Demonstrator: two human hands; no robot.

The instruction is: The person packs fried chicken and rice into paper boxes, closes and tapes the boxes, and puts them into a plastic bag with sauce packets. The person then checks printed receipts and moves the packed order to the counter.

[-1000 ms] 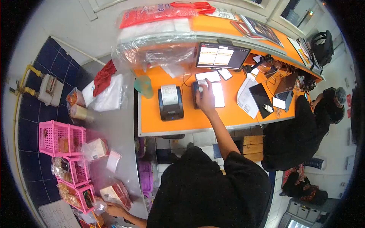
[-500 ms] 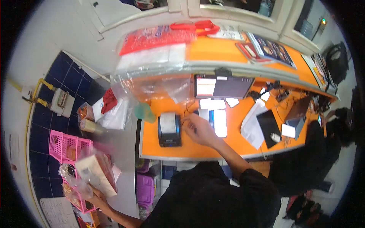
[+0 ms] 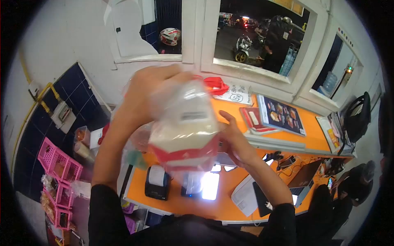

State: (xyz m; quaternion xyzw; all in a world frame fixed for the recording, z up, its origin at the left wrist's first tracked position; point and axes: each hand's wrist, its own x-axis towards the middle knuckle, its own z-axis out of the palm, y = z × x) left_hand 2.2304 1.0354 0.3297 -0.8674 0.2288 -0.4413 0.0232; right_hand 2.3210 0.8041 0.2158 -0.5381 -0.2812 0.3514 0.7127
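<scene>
A plastic bag holding a red-and-white package (image 3: 184, 135) hangs in the air over the orange desk, smeared by motion. My left hand (image 3: 154, 90) grips the top of this bag with fingers bent round it. Close to the package's right side is my right hand (image 3: 236, 141), its thumb and fingers apart; whether it touches the bag is hard to tell. Below the bag, a black receipt printer (image 3: 157, 190) with white paper stands on the orange desk (image 3: 160, 207), beside a brightly lit phone (image 3: 210, 185).
Pink baskets (image 3: 61, 168) line the left side. Menus (image 3: 281, 115) and a red bag (image 3: 215, 85) lie on the upper shelf. A laptop (image 3: 303, 180) and cables occupy the desk's right side. A co-worker (image 3: 353, 184) is at the far right; another person (image 3: 277, 45) stands outside the window.
The bagged package has risen from beside the pink baskets to above the desk in my left hand. My right hand has moved from the printer up to the package. The view has tilted up.
</scene>
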